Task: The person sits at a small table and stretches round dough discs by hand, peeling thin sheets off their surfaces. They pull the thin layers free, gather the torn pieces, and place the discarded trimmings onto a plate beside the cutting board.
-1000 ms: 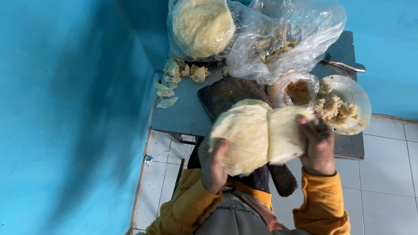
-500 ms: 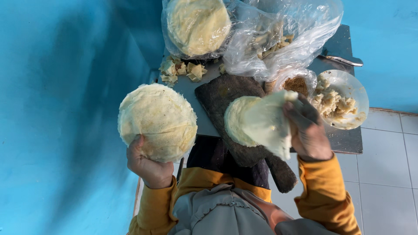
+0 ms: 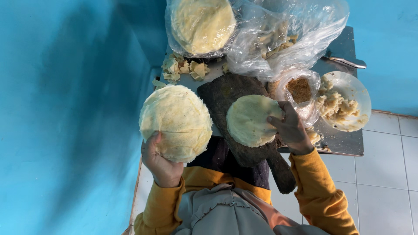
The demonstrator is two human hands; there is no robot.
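Note:
My left hand (image 3: 162, 163) holds up a stack of round pale flatbread wrappers (image 3: 176, 122) at the left of the table. My right hand (image 3: 291, 128) presses one single round wrapper (image 3: 251, 120) flat onto a dark wooden cutting board (image 3: 226, 95), fingers on the wrapper's right edge. The board's handle (image 3: 281, 172) points toward my body.
A clear plastic bag holds another stack of wrappers (image 3: 201, 25) at the back. Torn wrapper scraps (image 3: 185, 67) lie by it. A white bowl of pale filling (image 3: 344, 102) and a small bag of brown crumbs (image 3: 300, 90) sit right. A knife (image 3: 346, 62) lies behind. Blue walls surround.
The stack and the single wrapper, together a second ago, were separated. My left hand carried the stack left; my right hand laid the single wrapper flat on the board.

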